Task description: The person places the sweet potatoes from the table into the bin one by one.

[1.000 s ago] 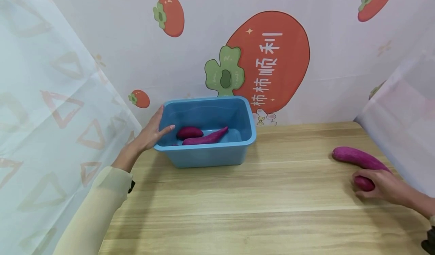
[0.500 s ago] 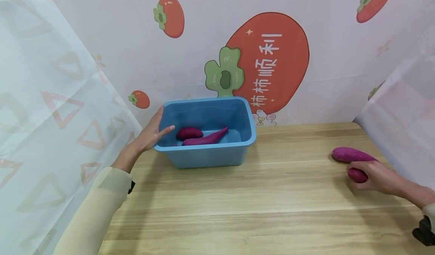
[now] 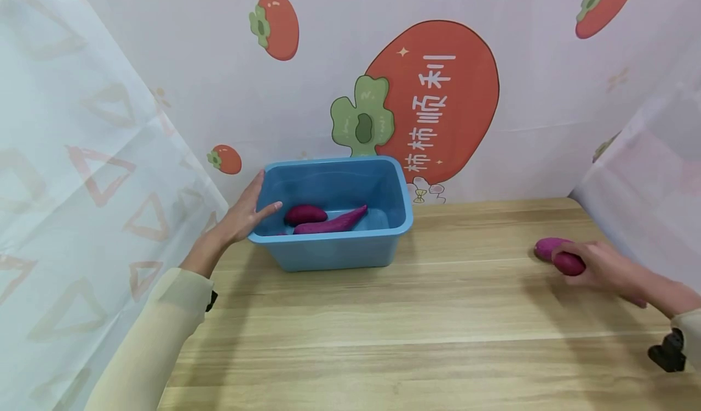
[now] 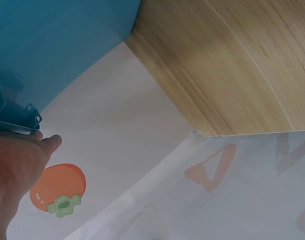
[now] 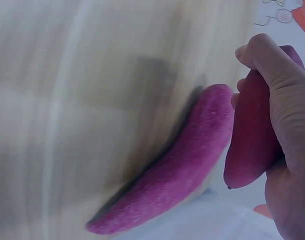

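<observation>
A short dark-purple sweet potato (image 5: 251, 130) is in my right hand (image 3: 605, 270), gripped by curled fingers and thumb and raised a little off the table. Below it lies a longer curved purple sweet potato (image 5: 177, 172), resting on the wood; in the head view the hand covers most of it. At the left, my left hand (image 3: 241, 216) rests on the left rim of a blue plastic bin (image 3: 334, 254), its thumb stretched out over the opening. Inside the bin are a dark round-ended sweet potato (image 3: 305, 215) and a long tapered one (image 3: 331, 222). A third piece barely shows behind the front rim.
The wooden table (image 3: 438, 338) runs from the bin across to the right side. A white cloth backdrop (image 3: 526, 161) printed with persimmons stands close behind the bin. Cloth side walls (image 3: 109, 173) hem in the table at left and right.
My right hand has risen and moved leftward and away from me with the short sweet potato, passing over the long one. My left hand and the bin stay where they were.
</observation>
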Tool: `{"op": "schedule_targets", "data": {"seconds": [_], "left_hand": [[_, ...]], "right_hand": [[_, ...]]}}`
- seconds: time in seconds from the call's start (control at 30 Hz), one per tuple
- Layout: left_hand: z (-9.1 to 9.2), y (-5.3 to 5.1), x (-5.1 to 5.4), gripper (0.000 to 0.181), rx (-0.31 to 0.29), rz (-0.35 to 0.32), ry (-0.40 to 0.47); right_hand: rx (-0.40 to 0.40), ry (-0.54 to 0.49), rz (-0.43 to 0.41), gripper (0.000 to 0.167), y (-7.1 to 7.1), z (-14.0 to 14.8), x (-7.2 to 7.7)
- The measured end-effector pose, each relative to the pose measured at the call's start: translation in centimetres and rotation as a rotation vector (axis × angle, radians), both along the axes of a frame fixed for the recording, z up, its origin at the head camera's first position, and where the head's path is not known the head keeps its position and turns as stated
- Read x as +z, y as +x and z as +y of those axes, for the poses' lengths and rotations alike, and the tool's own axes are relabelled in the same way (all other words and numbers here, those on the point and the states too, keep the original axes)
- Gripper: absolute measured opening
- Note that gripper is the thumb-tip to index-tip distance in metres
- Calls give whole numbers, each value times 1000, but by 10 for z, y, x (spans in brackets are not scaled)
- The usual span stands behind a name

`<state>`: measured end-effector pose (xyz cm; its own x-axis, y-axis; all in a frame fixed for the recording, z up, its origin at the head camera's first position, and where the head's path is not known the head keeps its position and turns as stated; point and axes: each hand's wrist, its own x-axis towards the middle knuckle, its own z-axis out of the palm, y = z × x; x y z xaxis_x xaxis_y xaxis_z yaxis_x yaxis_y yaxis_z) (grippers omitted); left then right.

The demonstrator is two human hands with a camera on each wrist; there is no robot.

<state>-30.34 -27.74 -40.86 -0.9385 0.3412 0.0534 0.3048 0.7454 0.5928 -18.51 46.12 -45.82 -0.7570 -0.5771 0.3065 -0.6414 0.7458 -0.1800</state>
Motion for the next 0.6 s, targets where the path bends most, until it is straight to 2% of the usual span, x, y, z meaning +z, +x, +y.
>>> {"op": "schedule_targets", "data": {"seconds": [0.13, 0.33, 0.6], "left_hand": [[0, 0, 0, 99, 1, -1, 4], [0, 0, 0, 99, -1, 4, 1], [0, 0, 0, 99, -9, 10, -1]], "right_hand": [[-19, -3, -27, 52, -5, -3, 9], [-6, -14, -26, 50, -13, -10, 19], [-15, -21, -44, 44, -20, -19, 24]]}}
